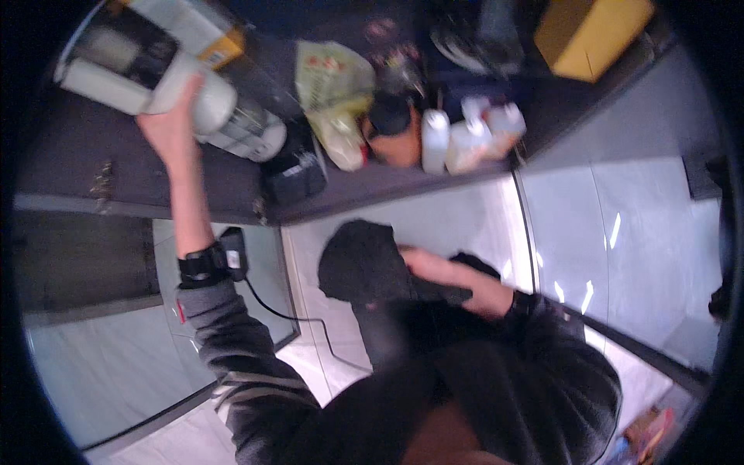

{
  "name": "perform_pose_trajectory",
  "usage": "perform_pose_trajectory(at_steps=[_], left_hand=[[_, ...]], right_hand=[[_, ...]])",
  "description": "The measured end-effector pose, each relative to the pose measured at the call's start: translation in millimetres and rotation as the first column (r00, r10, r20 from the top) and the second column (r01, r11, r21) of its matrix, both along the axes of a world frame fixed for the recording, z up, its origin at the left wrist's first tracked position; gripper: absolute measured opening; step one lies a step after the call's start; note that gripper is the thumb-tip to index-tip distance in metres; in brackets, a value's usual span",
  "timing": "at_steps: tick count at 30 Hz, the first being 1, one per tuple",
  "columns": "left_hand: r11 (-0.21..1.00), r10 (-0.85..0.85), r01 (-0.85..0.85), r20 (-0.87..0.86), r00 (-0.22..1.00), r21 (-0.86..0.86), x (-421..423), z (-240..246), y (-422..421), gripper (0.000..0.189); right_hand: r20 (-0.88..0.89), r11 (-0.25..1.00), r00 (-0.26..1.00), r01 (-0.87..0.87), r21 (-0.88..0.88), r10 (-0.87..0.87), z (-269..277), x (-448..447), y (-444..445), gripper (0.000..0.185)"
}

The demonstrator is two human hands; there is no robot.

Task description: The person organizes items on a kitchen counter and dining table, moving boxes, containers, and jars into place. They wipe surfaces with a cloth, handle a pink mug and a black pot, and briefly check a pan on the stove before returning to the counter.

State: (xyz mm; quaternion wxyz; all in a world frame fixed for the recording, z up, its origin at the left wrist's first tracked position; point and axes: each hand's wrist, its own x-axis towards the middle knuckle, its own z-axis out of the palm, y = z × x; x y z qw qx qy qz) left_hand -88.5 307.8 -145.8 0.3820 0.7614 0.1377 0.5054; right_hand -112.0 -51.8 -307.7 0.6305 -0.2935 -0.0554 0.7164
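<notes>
At the upper left, my left hand (168, 128) reaches over a dark shelf and grips a white cylindrical container (215, 104). Blur hides its exact kind. A larger white-and-black item (102, 84) lies beyond my fingers. Just right of the grip is a clear container with a pale end (256, 136), and next to it a black box or pouch (296, 174). My right hand (447, 279) is low in front of my body, against dark clothing near my raised knee (363, 258). Its fingers are partly hidden, so whether it holds anything is unclear.
Along the shelf (232, 203) stand a yellowish plastic bag (334, 81), an orange-brown jar with a dark lid (395, 133) and several white bottles (436, 142). A yellow box (598, 40) sits at the far right. A black cable (290, 317) runs from my left wrist.
</notes>
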Motion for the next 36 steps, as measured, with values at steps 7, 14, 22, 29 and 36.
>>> perform_pose_trajectory(at_steps=[7, 14, 22, 29, 36], left_hand=[[0.996, 0.067, -0.064, 0.053, 0.996, -0.055, 8, 10, -33, 0.073], [0.994, -0.002, -0.006, -0.076, 0.997, -0.111, 26, 19, -64, 0.078], [0.961, -0.275, 0.276, 0.074, 0.959, -0.008, 48, 20, -87, 0.058], [0.961, -0.263, 0.274, 0.174, 0.949, -0.044, 66, 7, -88, 0.082], [1.0, 0.009, -0.011, 0.221, 0.975, 0.007, 44, 6, -50, 0.083]], right_hand=[[0.324, 0.974, 0.924, 0.224, -0.03, -0.203, -52, -7, 16, 0.032], [0.318, 0.969, 0.928, 0.231, -0.088, -0.193, -55, 1, 11, 0.036], [-0.044, 0.945, 0.947, 0.314, -0.088, -0.319, -3, -3, 12, 0.06], [-0.184, 0.944, 0.933, 0.324, 0.066, -0.308, -7, 0, 11, 0.065], [-0.077, 0.945, 0.943, 0.326, 0.036, -0.322, -11, -5, 6, 0.059]])
